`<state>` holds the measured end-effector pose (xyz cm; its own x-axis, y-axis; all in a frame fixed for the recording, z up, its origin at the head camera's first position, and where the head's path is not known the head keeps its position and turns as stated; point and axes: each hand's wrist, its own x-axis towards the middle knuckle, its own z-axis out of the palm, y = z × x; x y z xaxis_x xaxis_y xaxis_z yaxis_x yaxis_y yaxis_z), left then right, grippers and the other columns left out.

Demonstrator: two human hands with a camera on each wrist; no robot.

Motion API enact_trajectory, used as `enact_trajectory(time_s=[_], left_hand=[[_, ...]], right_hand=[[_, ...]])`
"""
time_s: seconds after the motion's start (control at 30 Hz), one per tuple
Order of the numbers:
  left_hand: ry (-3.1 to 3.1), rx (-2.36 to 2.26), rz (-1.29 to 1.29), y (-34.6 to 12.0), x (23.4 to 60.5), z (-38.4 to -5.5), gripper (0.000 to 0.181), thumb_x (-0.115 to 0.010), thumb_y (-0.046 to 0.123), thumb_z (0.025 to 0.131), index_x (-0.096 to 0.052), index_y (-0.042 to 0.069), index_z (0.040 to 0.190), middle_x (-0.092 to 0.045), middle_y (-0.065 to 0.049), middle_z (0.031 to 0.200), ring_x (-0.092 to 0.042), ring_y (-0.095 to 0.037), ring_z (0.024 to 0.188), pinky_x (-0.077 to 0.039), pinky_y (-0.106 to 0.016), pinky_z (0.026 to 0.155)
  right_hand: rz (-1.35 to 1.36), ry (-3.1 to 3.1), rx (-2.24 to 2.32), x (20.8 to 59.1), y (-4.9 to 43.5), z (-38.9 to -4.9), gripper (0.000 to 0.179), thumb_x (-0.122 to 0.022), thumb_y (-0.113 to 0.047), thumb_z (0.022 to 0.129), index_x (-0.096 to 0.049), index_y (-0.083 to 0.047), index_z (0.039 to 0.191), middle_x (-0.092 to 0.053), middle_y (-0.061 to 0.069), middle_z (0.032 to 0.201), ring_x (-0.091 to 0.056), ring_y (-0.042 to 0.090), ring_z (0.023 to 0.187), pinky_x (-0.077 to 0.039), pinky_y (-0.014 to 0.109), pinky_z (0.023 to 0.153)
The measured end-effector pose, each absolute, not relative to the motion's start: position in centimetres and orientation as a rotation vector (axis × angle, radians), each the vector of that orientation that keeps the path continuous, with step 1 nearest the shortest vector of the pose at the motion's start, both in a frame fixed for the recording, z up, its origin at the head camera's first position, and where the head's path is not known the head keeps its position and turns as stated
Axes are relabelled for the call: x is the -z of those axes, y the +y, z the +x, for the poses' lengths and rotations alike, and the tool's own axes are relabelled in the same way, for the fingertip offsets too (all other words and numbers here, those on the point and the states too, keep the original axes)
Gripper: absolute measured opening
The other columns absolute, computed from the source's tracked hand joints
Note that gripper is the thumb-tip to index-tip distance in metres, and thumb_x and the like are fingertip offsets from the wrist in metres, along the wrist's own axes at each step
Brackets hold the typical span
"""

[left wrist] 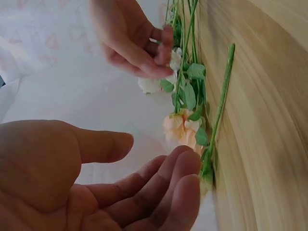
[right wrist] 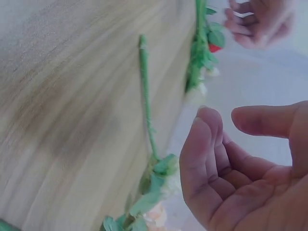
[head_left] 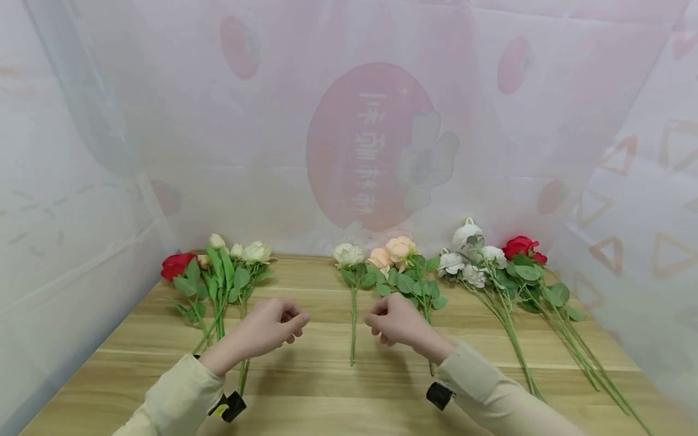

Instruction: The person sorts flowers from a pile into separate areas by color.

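Both hands hover over the wooden table with loosely bent fingers and nothing held. My left hand [head_left: 271, 327] is near the stems of the left group, where a red rose [head_left: 177, 266], white tulips [head_left: 217, 242] and a cream flower [head_left: 256, 252] lie. Between the hands a single cream flower [head_left: 349, 254] lies with its green stem [head_left: 353, 327] toward me. Just right of that stem is my right hand [head_left: 400, 324], in front of the peach flowers [head_left: 401, 248]. In the left wrist view, a gap shows between thumb [left wrist: 108, 146] and fingers.
On the right side of the table [head_left: 322, 393] lie white flowers [head_left: 468, 233] and red roses [head_left: 520, 247], their long stems reaching toward the front right. A printed cloth backdrop [head_left: 272, 139] stands behind, with cloth walls at both sides. Black wrist cameras [head_left: 439, 396] hang below the sleeves.
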<state>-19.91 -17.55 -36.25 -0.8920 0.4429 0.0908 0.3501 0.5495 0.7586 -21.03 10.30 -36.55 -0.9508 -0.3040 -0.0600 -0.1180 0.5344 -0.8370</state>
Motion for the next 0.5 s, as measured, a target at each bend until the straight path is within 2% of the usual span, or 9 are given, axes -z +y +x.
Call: enact_trajectory(time_s=[0.2,0.33,0.5], left_hand=[[2.712,-1.146,0.65,-18.2,36.7,-20.6,0.021,-0.058,0.023,0.101,-0.065,0.009,0.087,-0.062,0.0,0.073,-0.063,-0.021,0.067,-0.05,-0.034,0.059],[2.733,-1.11,0.629,-18.4,36.8,-20.7,0.022,-0.058,0.024,0.101,-0.065,0.01,0.086,-0.063,-0.001,0.073,-0.063,-0.022,0.066,-0.05,-0.034,0.06],[2.753,-1.077,0.615,-18.4,36.7,-20.6,0.023,-0.058,0.024,0.101,-0.064,0.01,0.084,-0.062,-0.002,0.071,-0.063,-0.022,0.064,-0.049,-0.034,0.059]], right_hand=[[-0.398,2.591,1.449,35.7,12.0,-20.1,0.017,-0.061,-0.013,0.097,-0.072,-0.005,0.087,-0.063,0.009,0.072,-0.063,0.031,0.062,-0.055,0.044,0.058],[-0.356,2.571,1.527,35.2,12.9,-19.6,0.015,-0.063,-0.014,0.097,-0.071,-0.002,0.095,-0.063,0.012,0.075,-0.062,0.033,0.063,-0.055,0.042,0.059],[-0.319,2.551,1.583,34.7,14.0,-19.1,0.019,-0.064,-0.017,0.097,-0.07,0.002,0.099,-0.064,0.014,0.079,-0.062,0.026,0.063,-0.055,0.038,0.059]])
